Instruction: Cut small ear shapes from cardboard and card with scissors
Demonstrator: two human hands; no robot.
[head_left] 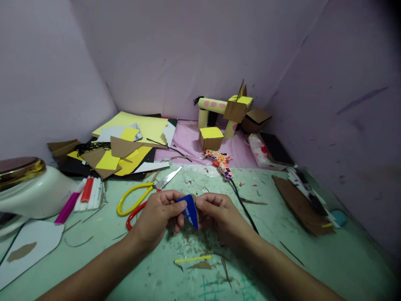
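Note:
My left hand (156, 215) and my right hand (219, 215) meet over the green table (313, 267), both pinching a small blue card piece (190, 210) with white print on it. The fingers of both hands are curled round its edges. Just behind my left hand lie scissors (142, 194) with yellow and red handles, blades pointing back right. A thin yellow strip (192, 259) and brown scraps lie on the table in front of my hands.
Yellow, brown and black paper sheets (125, 146) pile at the back left. Markers (84, 194) and a white object with a gold rim (28, 184) sit left. A cardboard animal model (224, 110), a yellow-topped box (211, 138), a patterned glue gun (221, 161) with black cord, and brown cardboard (297, 205) lie behind and right.

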